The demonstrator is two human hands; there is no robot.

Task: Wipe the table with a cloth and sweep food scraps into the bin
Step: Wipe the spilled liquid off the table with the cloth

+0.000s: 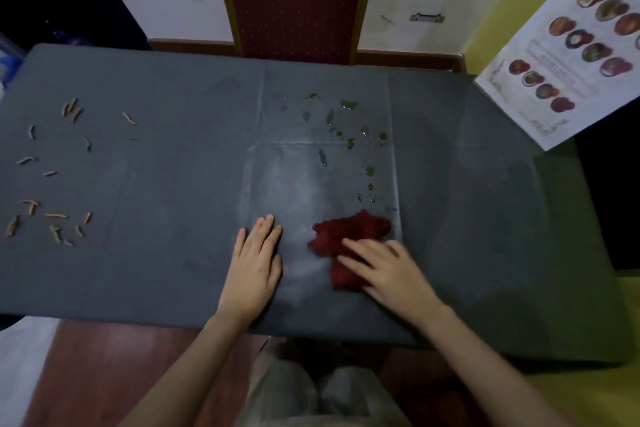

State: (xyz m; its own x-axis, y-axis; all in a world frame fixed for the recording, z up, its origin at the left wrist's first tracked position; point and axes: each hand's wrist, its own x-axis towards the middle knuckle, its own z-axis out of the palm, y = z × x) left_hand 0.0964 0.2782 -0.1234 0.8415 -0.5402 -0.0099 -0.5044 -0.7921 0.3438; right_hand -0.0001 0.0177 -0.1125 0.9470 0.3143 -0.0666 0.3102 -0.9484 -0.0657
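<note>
The table (138, 270) is wide and covered with a dark grey sheet; a red chair (294, 0) stands at its far side and a printed poster (571, 55) leans at the far right corner. On the left part of the table many small tan food scraps (45, 184) lie scattered, well apart from both hands. In the middle, droplets of a spilled liquid (346, 128) shine on the sheet. The red cloth (349, 232) lies near the front edge, just on the near side of these droplets. The right hand (384, 270) rests flat on the cloth with the fingers spread, pressing and not pinching. The left hand (254, 267) lies flat on the bare sheet beside it, fingers close together. I judge that the wiping step is in hand. The next move probably calls for pushing the cloth forward over the droplets with steady pressure. The scraps remain to be swept, and no bin is in view.
</note>
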